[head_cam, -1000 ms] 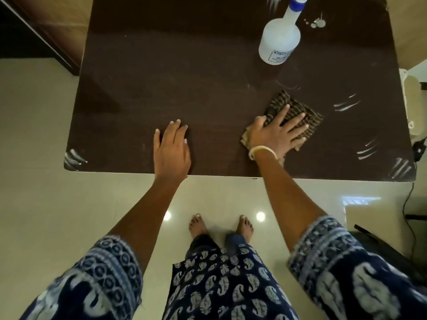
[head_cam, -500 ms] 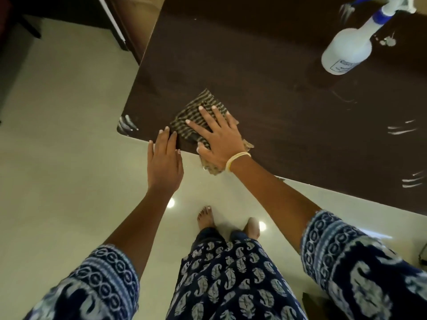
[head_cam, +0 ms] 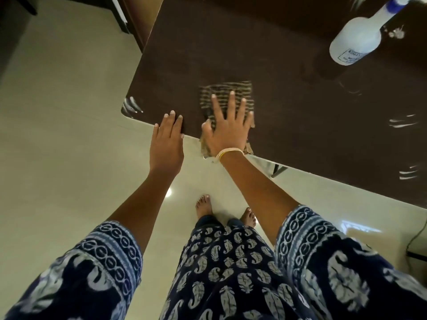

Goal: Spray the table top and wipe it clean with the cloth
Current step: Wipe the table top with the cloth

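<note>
A dark brown table top (head_cam: pixel 288 72) fills the upper right of the head view. My right hand (head_cam: pixel 227 128) lies flat with spread fingers on a brown checked cloth (head_cam: pixel 227 93), pressing it to the table near the front edge; part of the cloth hangs over that edge. My left hand (head_cam: pixel 166 140) rests beside it, fingertips on the table's front edge, holding nothing. A white spray bottle (head_cam: pixel 355 42) with a blue collar stands at the far right of the table, apart from both hands. White streaks mark the near left corner (head_cam: pixel 131 106) and the right side (head_cam: pixel 403 122).
Glossy cream floor tiles (head_cam: pixel 57 135) lie to the left and below, with my bare feet (head_cam: pixel 203 206) on them. A dark wooden furniture edge (head_cam: pixel 120 17) stands beyond the table's left corner. A table leg (head_cam: pixel 278 170) shows under the front edge. A cable (head_cam: pixel 416 241) runs at the lower right.
My right hand has swept the cloth from the table's right part leftward, then slightly back right and further onto the table. My left hand has slid back to the table's front edge.
</note>
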`<state>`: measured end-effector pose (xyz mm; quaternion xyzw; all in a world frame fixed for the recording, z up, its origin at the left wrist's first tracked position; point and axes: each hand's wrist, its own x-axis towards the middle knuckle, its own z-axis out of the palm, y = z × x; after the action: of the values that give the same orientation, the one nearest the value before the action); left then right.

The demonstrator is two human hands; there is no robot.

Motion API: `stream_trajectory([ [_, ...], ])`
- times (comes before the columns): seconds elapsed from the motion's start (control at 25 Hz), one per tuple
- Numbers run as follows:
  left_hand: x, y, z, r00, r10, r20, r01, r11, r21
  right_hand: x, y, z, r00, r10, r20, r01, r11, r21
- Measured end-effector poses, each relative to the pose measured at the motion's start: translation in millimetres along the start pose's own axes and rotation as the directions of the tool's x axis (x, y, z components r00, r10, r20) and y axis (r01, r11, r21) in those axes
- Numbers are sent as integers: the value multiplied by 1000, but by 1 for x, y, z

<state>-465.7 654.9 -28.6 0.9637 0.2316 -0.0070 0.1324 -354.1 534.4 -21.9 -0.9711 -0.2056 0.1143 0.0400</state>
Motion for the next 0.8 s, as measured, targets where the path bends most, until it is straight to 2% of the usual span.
stream_trajectory([
  [0.04, -1, 0, -1, 1000, 15, -14, -15, 1000, -1, -8, -1, 3, 985, -165, 39, 167, 985, -38],
  [0.12, -2, 2, -1, 999, 40, -24, -40, 999, -7, -18, 20, 2, 905, -414, 98, 422, 903, -82],
  [0.2, 0, 7, -4, 1000, 15, -20, -16, 1000, -3, -19, 59, -6, 842, -532, 95, 538, 840, -67],
  [0.24, 2, 10, -5, 1000, -3, -13, 3, 1000, -2, -19, 83, -10, 853, -515, 83, 520, 852, -56],
  [0.28, 4, 13, -5, 1000, -10, -10, 10, 1000, 2, -19, 109, -13, 894, -443, 62, 446, 894, -46],
  [0.36, 6, 22, -4, 1000, 25, -14, -25, 1000, 15, -23, 169, -22, 983, -186, -4, 186, 983, -5],
  [0.44, 9, 38, -1, 995, 99, -2, -99, 995, 22, -30, 226, -32, 995, 90, -48, -88, 995, 44],
  [0.52, 12, 59, 0, 989, 146, 16, -146, 989, 15, -28, 256, -40, 946, 320, -48, -315, 944, 97],
  [0.64, 23, 99, 4, 981, 191, 34, -190, 982, -6, 1, 228, -40, 771, 637, -13, -619, 755, 216],
  [0.68, 27, 114, 7, 977, 206, 44, -206, 978, -7, 11, 207, -38, 745, 667, -10, -649, 729, 220],
  [0.72, 31, 128, 11, 974, 221, 45, -221, 975, -1, 19, 188, -34, 783, 622, -26, -606, 772, 192],
  [0.8, 40, 156, 18, 972, 234, 35, -234, 972, 6, 28, 172, -30, 943, 329, -44, -323, 940, 110],
])
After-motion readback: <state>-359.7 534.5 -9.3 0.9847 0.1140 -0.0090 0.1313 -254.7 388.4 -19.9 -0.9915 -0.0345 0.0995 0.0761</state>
